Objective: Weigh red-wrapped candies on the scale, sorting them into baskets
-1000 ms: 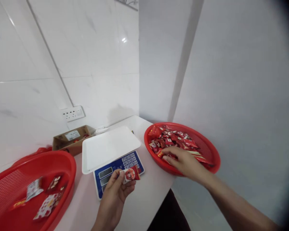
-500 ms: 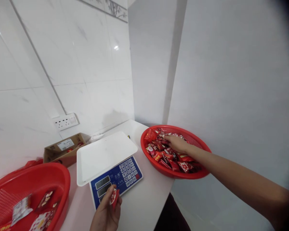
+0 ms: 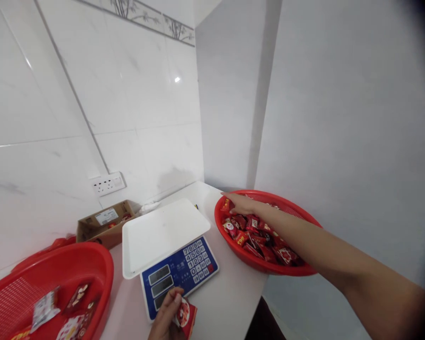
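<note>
My left hand (image 3: pixel 169 315) pinches a small red wrapped snack packet (image 3: pixel 186 315) with a pale round print, in front of the scale's display. Over the right red basket (image 3: pixel 241 257), my right hand (image 3: pixel 241 204) reaches to the far left part of the rim. Its fingers are stretched out and apart, close by a red packet (image 3: pixel 226 205) with yellow print; whether they touch it I cannot tell. Many red and dark red packets (image 3: pixel 257 236) fill that basket, partly hidden under my forearm. Between the baskets stands a blue and white digital scale (image 3: pixel 179 264) with a bare white pan (image 3: pixel 166 231).
At the lower left, another red basket (image 3: pixel 108 264) holds several packets (image 3: pixel 45 309). An open cardboard box (image 3: pixel 108 218) stands behind it, below a wall socket (image 3: pixel 108 184). The white table (image 3: pixel 230 302) meets tiled and grey walls at the corner.
My right hand has moved from the middle of the packets to the basket's far left rim. The packet in my left hand has turned, showing more of its face. The view has shifted slightly.
</note>
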Tool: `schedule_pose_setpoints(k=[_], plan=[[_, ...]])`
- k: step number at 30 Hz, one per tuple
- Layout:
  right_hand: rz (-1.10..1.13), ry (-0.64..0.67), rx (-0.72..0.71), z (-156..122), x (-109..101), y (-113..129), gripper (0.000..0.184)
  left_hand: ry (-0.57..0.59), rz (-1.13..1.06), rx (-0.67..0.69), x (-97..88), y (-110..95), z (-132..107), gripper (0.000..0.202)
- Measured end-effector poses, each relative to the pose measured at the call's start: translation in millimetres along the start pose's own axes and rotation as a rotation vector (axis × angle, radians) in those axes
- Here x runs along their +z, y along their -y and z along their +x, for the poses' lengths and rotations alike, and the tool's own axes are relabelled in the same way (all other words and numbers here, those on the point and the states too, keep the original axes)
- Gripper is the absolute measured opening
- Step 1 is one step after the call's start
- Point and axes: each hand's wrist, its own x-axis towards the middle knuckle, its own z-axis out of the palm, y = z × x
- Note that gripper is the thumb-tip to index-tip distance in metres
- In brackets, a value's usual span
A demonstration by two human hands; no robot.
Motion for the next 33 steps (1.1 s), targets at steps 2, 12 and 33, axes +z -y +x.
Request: schedule_pose_setpoints(k=[2, 12, 33], plan=[[-0.008, 0.033, 0.018, 2.9, -2.6, 0.9, 0.048, 0.018, 0.004, 0.001, -5.7, 0.4, 1.3, 0.047], [0.18, -0.184, -0.141, 26.5, -40.5, 81.4, 0.032, 0.155, -0.029, -0.023, -10.1, 5.6, 2.1, 0.041], [0.067, 0.342, 0.138, -122.8, -25.1, -41.3, 0.08, 0.143, -0.075, -0.156, -11.4, 14.5, 1.5, 0.048]])
